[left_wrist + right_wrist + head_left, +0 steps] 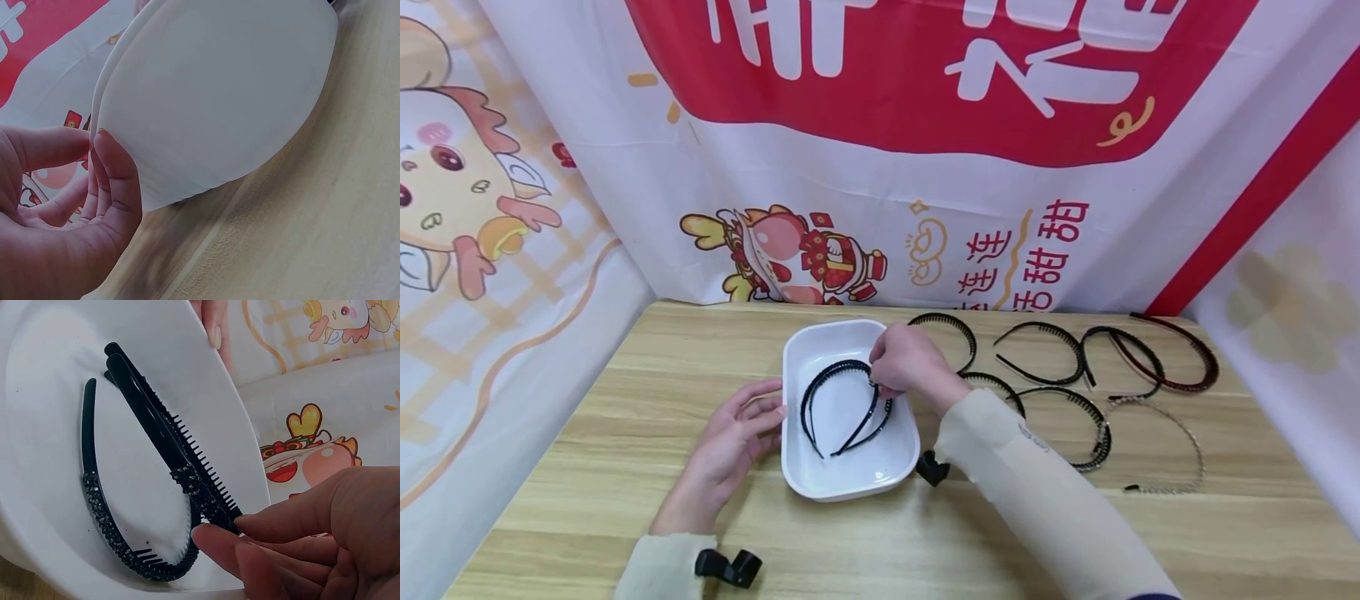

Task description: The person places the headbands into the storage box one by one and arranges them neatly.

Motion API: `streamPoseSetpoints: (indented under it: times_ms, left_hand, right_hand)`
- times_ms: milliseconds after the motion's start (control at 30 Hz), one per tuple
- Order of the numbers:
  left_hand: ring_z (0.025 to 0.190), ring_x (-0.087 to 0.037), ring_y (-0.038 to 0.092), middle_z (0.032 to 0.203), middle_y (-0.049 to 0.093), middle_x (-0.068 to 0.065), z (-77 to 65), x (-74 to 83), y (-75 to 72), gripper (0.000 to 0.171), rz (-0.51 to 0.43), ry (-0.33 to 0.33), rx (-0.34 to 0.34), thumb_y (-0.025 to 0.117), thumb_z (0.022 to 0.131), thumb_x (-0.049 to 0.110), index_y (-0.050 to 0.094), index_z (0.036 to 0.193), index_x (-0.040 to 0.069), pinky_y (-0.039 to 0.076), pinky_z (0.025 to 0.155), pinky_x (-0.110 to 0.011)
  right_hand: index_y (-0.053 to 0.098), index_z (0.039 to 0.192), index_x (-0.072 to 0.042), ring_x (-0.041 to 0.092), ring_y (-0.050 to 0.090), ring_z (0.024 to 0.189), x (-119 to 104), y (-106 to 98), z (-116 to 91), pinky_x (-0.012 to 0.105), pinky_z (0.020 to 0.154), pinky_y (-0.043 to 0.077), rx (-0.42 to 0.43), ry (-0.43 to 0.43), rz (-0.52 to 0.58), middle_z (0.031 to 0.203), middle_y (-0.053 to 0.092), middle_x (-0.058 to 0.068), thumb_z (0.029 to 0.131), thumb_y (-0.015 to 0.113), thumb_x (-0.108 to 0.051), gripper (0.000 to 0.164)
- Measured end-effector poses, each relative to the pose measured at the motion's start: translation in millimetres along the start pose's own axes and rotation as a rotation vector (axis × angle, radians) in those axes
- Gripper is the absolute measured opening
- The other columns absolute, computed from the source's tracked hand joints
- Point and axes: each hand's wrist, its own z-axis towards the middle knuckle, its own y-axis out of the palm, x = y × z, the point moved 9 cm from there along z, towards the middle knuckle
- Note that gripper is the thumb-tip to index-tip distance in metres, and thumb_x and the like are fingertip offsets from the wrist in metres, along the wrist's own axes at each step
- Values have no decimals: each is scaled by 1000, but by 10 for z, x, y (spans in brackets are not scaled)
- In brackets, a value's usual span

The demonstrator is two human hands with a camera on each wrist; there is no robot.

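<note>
White plastic forms the rectangular, round-cornered tray (850,483) at the centre of the head frame, standing on a wood-grain tabletop (587,492). Two black headbands (847,364) lie inside it, overlapping. The right wrist view shows comb teeth (212,478) and faceted stones (103,519) along them.

Right hand (910,362): enters from the lower right and reaches over the tray's upper-right rim. Thumb and index finger pinch the headbands narrowly on their right side, where the two overlap; whether one band or both sit in the pinch cannot be told.

Left hand (737,437): holds the tray at its left rim, the rim between thumb and fingers; it does not touch the headbands.

Governing relation for any move of the bands: the curved crowns point toward the top of the head frame and the open ends toward the bottom, so the long axis runs roughly top to bottom. From the pinch, most of the loop extends left and downward. The right hand is nearer.

Right of the tray, spread across the right half of the frame, lie further black headbands (1103,429), a dark reddish headband (1210,367) toward the upper right and a clear beaded headband (1199,454) below it.
</note>
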Motion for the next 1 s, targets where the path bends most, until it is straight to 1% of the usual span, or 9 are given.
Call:
streamPoseSetpoints:
  times_ms: [67,200,333,400,533,600,700,867,1000]
  left_hand:
    - [102,-11,68,113,70,7,-1,4,-2,54,-2,1,1,69,103,8,50,152,10,60,87,-27]
    - [102,-11,68,112,70,7,-1,7,-6,53,-7,2,3,69,103,7,50,152,11,60,87,-26]
    - [102,-11,68,112,70,7,-2,2,-9,54,-7,-3,3,70,103,8,49,152,11,60,87,-26]
    - [101,-11,68,112,70,7,0,-3,-12,55,-7,-6,4,70,103,8,49,153,11,60,87,-26]
    - [102,-11,68,113,70,7,10,-13,-19,57,-3,-13,7,70,103,8,47,155,11,60,88,-26]
    - [103,-11,68,114,70,7,17,-18,-21,58,1,-15,7,70,103,9,46,156,10,60,89,-26]
    - [104,-11,68,115,70,7,23,-24,-23,60,5,-16,6,71,102,10,46,156,11,60,89,-26]
    - [103,-11,68,114,70,7,19,-27,-24,58,1,-16,9,71,102,9,47,155,11,59,89,-26]
    - [102,-11,68,113,70,7,13,-18,-17,56,-8,-12,6,69,103,8,47,154,10,60,88,-27]
  right_hand:
    - [82,107,-7,24,80,74,0,-2,8,22,53,55,-4,2,-25,78,79,9,89,71,1,22]
    - [83,100,-11,22,78,68,-7,-9,30,24,52,49,10,-10,-97,69,78,5,88,71,-4,19]
    - [81,94,-12,20,77,64,-14,5,37,26,56,50,49,-23,-147,65,75,2,90,74,-11,9]
    - [79,89,-12,19,75,61,-35,28,29,26,57,51,75,-49,-189,64,73,0,92,74,-13,6]
    - [70,74,-13,16,63,61,-110,87,6,28,54,46,135,-130,-341,63,64,-2,91,73,-13,17]
    - [65,70,-14,16,58,63,-142,116,-1,30,53,45,160,-158,-416,64,61,-1,90,73,-13,21]
    - [62,70,-15,17,59,62,-164,151,1,32,52,46,188,-167,-488,66,62,0,90,73,-13,23]
    - [65,76,-15,18,61,66,-194,199,13,35,54,50,231,-175,-609,71,64,0,92,72,-13,17]
    - [66,77,-17,19,61,69,-219,231,19,37,56,52,251,-190,-670,72,65,0,93,70,-13,17]
